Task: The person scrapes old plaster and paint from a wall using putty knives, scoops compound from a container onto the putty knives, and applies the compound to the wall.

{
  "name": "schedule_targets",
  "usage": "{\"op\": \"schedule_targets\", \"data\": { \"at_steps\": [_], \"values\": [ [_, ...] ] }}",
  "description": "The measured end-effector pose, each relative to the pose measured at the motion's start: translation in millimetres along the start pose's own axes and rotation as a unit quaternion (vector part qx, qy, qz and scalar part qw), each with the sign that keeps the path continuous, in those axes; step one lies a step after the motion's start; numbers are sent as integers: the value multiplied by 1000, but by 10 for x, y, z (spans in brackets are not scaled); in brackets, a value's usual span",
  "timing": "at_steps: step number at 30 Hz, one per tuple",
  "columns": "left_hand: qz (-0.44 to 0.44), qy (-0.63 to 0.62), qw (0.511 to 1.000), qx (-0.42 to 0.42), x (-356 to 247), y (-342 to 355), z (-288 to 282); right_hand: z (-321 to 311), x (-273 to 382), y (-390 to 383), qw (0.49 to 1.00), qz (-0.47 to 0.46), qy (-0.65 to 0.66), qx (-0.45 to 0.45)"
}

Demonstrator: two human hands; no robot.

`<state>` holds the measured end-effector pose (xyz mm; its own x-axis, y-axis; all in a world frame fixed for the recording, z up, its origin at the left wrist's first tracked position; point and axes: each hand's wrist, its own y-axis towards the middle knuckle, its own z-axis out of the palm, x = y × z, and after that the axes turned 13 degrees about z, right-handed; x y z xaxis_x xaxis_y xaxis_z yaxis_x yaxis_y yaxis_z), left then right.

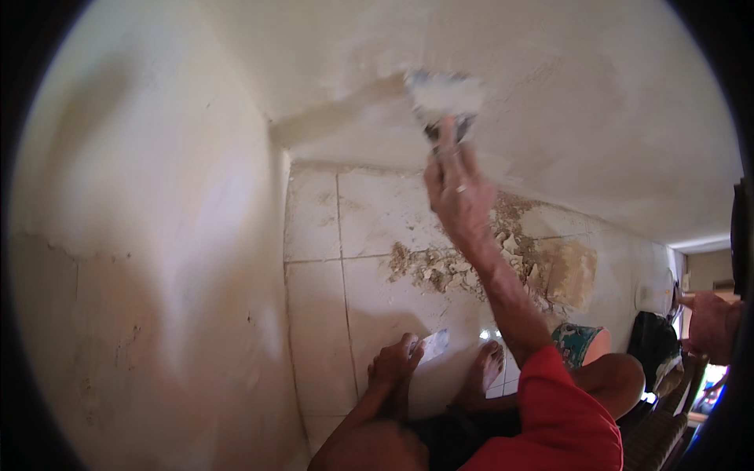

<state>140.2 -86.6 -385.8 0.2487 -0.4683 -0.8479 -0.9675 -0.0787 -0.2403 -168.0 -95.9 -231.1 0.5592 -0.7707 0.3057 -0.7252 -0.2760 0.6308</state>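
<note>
My right hand (459,192) grips a wide putty knife (442,94), its blade smeared with pale paste and held at the plastered wall (565,118) just above the floor joint, slightly blurred. My left hand (394,357) is low near my foot, closed on a second, smaller scraper (433,344) whose flat blade points to the right. A shadow of the raised knife and hand falls leftward on the wall.
A plain side wall (157,196) meets the tiled floor (314,220). Flaked plaster debris (440,267) and a stained flat piece (572,271) lie along the wall. My bare foot (483,369), a patterned container (577,345), a black bag (652,345) and cluttered items sit to the right.
</note>
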Motion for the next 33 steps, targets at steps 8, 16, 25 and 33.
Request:
{"op": "schedule_targets", "data": {
  "at_steps": [8, 16, 25, 33],
  "values": [
    [-49, 20, 999, 11, -42, -54, -16, 154, -185, -874, 982, 81, 54, 163],
    [-68, -382, 899, -202, -181, 261, -439, -1079, -359, -74, 708, 246, 448, 487],
    [86, -622, 712, -314, -970, 771, -1844, -1080, -516, -128, 627, 233, 516, 536],
    [76, -645, 682, -336, -1314, 667, -1962, -1057, -173, -218, 913, -63, 265, 304]
  ]
}}
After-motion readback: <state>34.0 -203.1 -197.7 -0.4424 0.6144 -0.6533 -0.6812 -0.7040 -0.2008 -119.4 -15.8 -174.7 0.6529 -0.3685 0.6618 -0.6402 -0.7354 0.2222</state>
